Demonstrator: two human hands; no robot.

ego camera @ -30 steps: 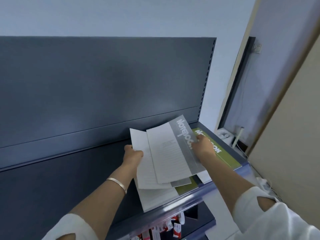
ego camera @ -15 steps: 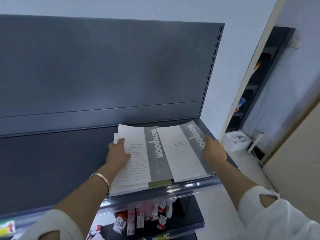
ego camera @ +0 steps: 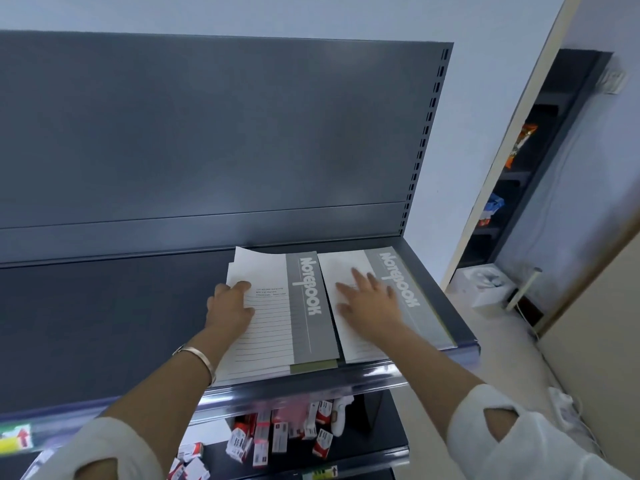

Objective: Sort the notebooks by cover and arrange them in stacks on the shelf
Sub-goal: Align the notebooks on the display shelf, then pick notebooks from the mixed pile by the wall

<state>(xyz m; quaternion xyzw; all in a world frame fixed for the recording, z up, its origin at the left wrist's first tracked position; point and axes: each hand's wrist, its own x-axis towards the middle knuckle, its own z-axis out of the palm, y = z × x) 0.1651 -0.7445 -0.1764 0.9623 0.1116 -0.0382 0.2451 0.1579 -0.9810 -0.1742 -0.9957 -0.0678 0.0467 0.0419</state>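
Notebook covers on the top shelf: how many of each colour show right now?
Grey-banded: 2 (left grey notebook, right grey notebook)
Green, edges only: 2 (left green edge, right green edge)
Total: 4; lower sheets in the left stack are too hidden to tell.

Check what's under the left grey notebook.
Under the left grey notebook, a green cover strip peeks out at the front edge and white sheets stick out back left. The count beneath is covered.
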